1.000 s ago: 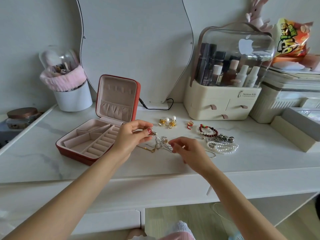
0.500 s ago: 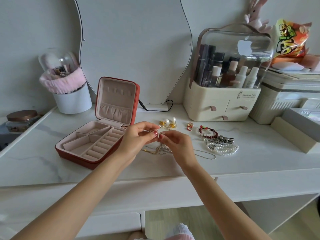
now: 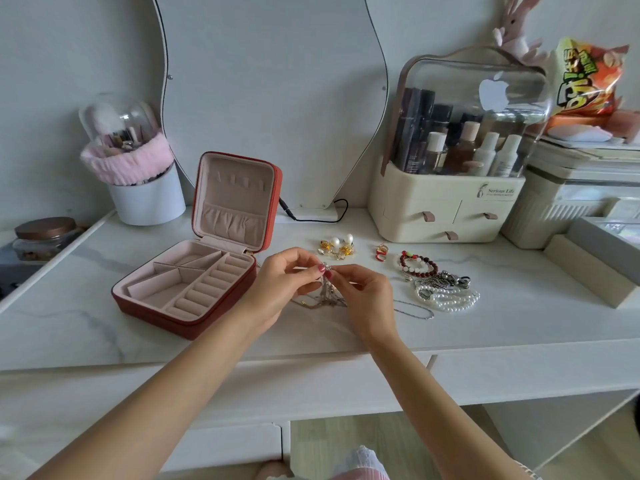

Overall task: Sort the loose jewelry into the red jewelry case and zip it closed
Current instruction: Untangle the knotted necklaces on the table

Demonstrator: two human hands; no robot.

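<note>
Both hands pinching one tangled chain [image 3: 327, 289]: left [image 3: 277, 289], right [image 3: 367, 296]. Best teased apart slowly, lifted clear, then lowered into the open case [image 3: 187, 289].

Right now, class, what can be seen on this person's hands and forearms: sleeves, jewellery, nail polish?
Both forearms are bare, with no sleeves, watch or bracelets showing. The left hand has a nail painted dark pinkish-red. No rings show on the right hand.

The right hand [image 3: 365, 292] hides part of the tangled chains [image 3: 327, 294].
</note>
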